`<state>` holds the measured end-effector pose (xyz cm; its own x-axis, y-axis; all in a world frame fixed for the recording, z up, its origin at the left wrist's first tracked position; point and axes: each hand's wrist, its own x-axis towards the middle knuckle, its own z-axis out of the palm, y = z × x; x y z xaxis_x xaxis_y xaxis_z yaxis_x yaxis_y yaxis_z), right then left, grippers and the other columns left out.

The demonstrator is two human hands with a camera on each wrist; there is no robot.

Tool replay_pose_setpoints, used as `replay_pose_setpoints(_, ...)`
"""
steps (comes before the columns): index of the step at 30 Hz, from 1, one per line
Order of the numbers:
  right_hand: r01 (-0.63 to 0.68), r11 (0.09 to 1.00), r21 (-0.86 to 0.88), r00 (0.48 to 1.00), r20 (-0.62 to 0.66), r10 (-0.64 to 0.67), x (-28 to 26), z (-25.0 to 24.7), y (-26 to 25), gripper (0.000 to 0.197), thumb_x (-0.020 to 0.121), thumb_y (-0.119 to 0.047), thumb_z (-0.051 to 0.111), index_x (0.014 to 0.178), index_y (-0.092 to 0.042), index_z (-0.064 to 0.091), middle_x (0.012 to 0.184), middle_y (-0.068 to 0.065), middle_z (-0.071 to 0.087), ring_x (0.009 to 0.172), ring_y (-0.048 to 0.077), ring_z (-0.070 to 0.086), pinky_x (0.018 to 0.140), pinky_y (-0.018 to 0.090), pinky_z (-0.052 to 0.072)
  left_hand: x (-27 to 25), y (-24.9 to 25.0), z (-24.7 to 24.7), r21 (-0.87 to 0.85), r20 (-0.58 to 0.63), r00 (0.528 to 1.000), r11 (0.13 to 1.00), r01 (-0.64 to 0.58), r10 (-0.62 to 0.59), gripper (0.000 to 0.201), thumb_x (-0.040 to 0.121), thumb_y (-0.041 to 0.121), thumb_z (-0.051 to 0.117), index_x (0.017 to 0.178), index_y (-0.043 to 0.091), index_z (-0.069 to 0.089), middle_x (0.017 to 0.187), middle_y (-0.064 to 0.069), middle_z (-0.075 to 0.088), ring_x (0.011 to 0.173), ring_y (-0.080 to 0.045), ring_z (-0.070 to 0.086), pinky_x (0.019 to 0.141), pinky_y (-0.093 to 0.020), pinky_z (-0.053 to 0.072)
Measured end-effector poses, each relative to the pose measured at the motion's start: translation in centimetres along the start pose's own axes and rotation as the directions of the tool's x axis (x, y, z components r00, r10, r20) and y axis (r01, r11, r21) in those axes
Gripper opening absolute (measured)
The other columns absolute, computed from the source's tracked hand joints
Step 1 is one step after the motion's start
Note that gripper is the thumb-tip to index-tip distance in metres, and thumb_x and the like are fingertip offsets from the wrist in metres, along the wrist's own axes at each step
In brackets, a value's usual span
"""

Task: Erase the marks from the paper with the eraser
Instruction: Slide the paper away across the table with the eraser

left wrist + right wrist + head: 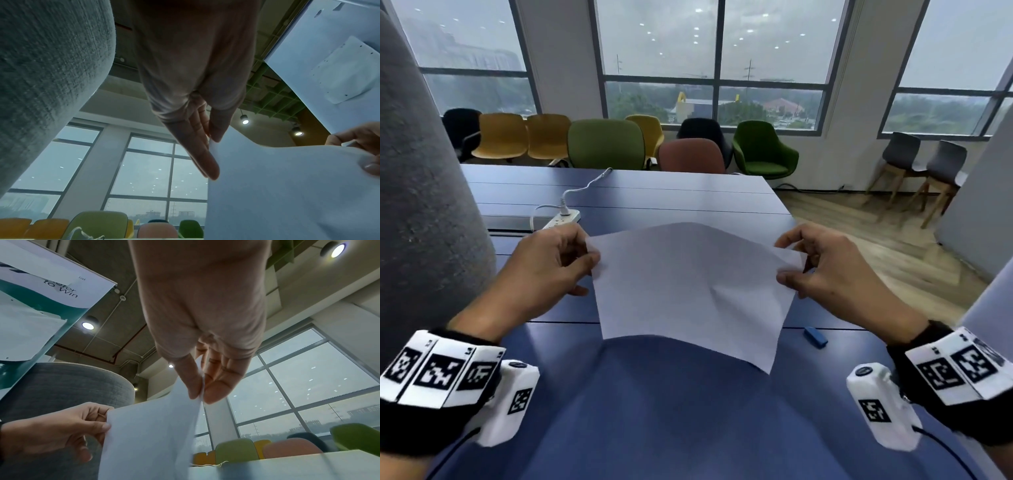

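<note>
A white sheet of paper [688, 284] hangs in the air above the blue table [688, 411], slightly creased, and no marks show on the face I see. My left hand [558, 260] pinches its upper left corner between thumb and fingers. My right hand [815, 263] pinches the upper right corner. The left wrist view shows the paper [287, 186] from below with the left hand [209, 146] at its edge. In the right wrist view the right hand [202, 395] nips the paper [148, 434]. A small blue eraser [815, 337] lies on the table, right of the sheet's lower edge.
A white power strip [561, 219] with a cable lies on the table behind the left hand. A grey padded partition [424, 192] rises on the left. Coloured chairs [606, 144] line the windows beyond the table. A banner stand [41, 296] is on the right.
</note>
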<state>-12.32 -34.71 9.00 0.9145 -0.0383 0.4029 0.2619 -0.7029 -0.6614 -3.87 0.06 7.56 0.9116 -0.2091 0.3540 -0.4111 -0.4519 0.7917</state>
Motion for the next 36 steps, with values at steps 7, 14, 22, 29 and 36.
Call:
replay_pose_setpoints(7,0.001,1.0,-0.026,1.0,0.025,-0.001,0.3,-0.2,-0.4,0.034,0.073,-0.002,0.076,0.095,-0.024,0.061,0.078,0.003,0.062,0.053,0.019,0.062,0.056,0.04,0.058,0.5,-0.3,-0.4,0.035,0.02,1.0,0.999,-0.025,0.024,0.02,0.09,0.006,0.063,0.076,0.02,0.059,0.077,-0.008,0.07,0.081,-0.029,0.07,0.061,-0.043,0.061)
replay_pose_setpoints(14,-0.048,0.999,-0.023,0.999,0.021,0.048,0.9,0.1,1.7,0.038,0.073,-0.017,0.08,0.103,-0.026,0.058,0.093,0.005,0.065,0.065,0.025,0.066,0.059,0.042,0.059,1.6,0.2,-0.2,0.041,-0.012,1.0,0.999,-0.017,0.017,0.015,0.091,0.004,0.062,0.079,0.012,0.057,0.077,-0.016,0.066,0.073,-0.032,0.069,0.062,-0.045,0.061)
replay_pose_setpoints(22,-0.242,0.825,-0.511,0.869,0.263,0.418,-0.5,1.3,11.0,0.023,0.082,-0.032,0.072,0.089,-0.017,0.056,0.088,0.001,0.063,0.075,0.014,0.058,0.057,0.014,0.041,10.4,2.0,0.0,-0.042,-0.033,0.997,0.997,0.062,-0.063,0.021,0.091,-0.004,0.06,0.075,0.007,0.053,0.081,-0.017,0.062,0.064,-0.029,0.065,0.052,-0.03,0.06)
replay_pose_setpoints(29,-0.218,0.786,-0.579,0.838,0.301,0.455,-0.9,3.0,13.7,0.03,0.074,-0.005,0.065,0.067,-0.029,0.047,0.066,-0.009,0.056,0.07,0.018,0.057,0.051,0.017,0.038,16.9,-2.7,5.3,0.003,0.08,0.96,0.963,0.27,-0.269,0.025,0.087,-0.014,0.059,0.068,0.002,0.052,0.072,-0.015,0.055,0.045,-0.023,0.062,0.053,-0.04,0.059)
replay_pose_setpoints(36,-0.154,0.897,-0.413,0.945,0.204,0.257,6.5,4.2,9.9,0.009,0.074,-0.006,0.071,0.069,-0.011,0.066,0.065,-0.005,0.063,0.06,0.0,0.058,0.05,0.005,0.04,19.9,-8.5,10.3,0.125,0.156,0.895,0.908,0.401,-0.417,0.027,0.082,-0.018,0.058,0.062,0.0,0.053,0.052,-0.014,0.055,0.035,-0.023,0.06,0.04,-0.036,0.055)
